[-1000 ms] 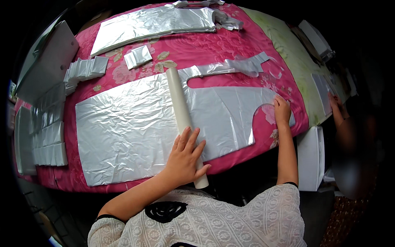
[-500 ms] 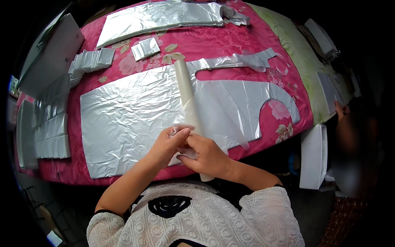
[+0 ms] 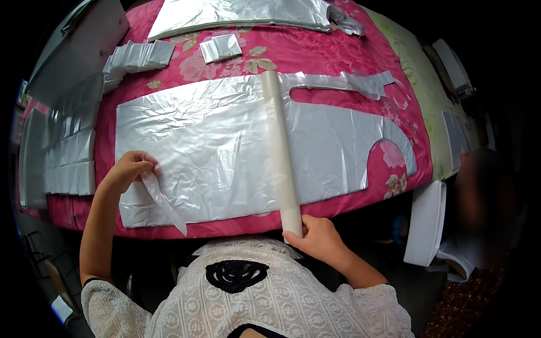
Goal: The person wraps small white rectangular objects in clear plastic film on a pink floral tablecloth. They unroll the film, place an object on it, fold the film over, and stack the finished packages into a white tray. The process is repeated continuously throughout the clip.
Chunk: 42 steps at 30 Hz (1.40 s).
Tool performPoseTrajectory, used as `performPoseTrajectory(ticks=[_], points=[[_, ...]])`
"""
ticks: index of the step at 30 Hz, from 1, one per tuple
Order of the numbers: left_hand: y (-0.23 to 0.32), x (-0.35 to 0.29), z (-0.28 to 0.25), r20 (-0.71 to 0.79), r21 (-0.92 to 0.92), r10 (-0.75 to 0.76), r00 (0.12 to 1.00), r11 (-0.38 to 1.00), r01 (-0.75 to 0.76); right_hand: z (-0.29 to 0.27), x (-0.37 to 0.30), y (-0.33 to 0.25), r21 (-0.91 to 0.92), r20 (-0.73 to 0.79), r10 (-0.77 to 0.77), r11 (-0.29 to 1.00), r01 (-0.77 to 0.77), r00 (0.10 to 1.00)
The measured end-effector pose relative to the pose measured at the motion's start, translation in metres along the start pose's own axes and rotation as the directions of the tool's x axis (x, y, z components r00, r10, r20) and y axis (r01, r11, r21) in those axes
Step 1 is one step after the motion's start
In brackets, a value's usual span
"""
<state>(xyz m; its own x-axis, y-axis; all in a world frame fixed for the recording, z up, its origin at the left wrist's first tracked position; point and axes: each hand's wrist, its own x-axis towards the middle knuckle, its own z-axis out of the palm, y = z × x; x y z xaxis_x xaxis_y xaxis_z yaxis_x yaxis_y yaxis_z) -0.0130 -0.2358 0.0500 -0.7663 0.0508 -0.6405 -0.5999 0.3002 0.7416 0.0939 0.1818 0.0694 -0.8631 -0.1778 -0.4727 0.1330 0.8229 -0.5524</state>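
A stack of silvery plastic sheets cut like aprons (image 3: 332, 141) lies flat on a pink flowered cloth. Across it, far to near, rests a pale beige tube (image 3: 282, 146). My right hand (image 3: 318, 239) is closed round the tube's near end, at the cloth's front edge. Over the left part of the stack, my left hand (image 3: 134, 169) pinches a thin clear plastic film (image 3: 163, 200). A twisted strip of the film hangs from the fingers, and a thin sheet seems to spread from there toward the tube.
Folded silvery packets (image 3: 221, 48) sit beyond the stack, with more packets in a row (image 3: 138, 59) and in piles (image 3: 70, 166) at the left. Another sheet stack (image 3: 236, 14) lies at the far edge. A white box (image 3: 425, 225) stands at the right, beside a blurred person.
My hands were together at the tube. The left has moved far left with the film, which lay right of the tube before. The right has slid to the tube's near end.
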Motion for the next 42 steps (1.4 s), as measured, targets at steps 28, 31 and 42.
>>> performPoseTrajectory(ticks=[28, 31, 42], points=[[0.04, 0.021, 0.245, 0.095, 0.713, 0.827, 0.554, 0.332, -0.618, 0.001, -0.003, 0.02, 0.287, 0.131, 0.018, 0.956, -0.056, 0.991], [0.029, 0.031, 0.247, 0.114, 0.76, 0.82, 0.562, 0.292, -0.581, -0.003, -0.002, 0.017, 0.277, 0.163, 0.012, 0.959, -0.058, 0.987], [0.029, 0.029, 0.25, 0.118, 0.79, 0.813, 0.571, 0.271, -0.549, -0.047, 0.05, 0.011, 0.355, 0.251, -0.041, 0.933, -0.052, 0.967]])
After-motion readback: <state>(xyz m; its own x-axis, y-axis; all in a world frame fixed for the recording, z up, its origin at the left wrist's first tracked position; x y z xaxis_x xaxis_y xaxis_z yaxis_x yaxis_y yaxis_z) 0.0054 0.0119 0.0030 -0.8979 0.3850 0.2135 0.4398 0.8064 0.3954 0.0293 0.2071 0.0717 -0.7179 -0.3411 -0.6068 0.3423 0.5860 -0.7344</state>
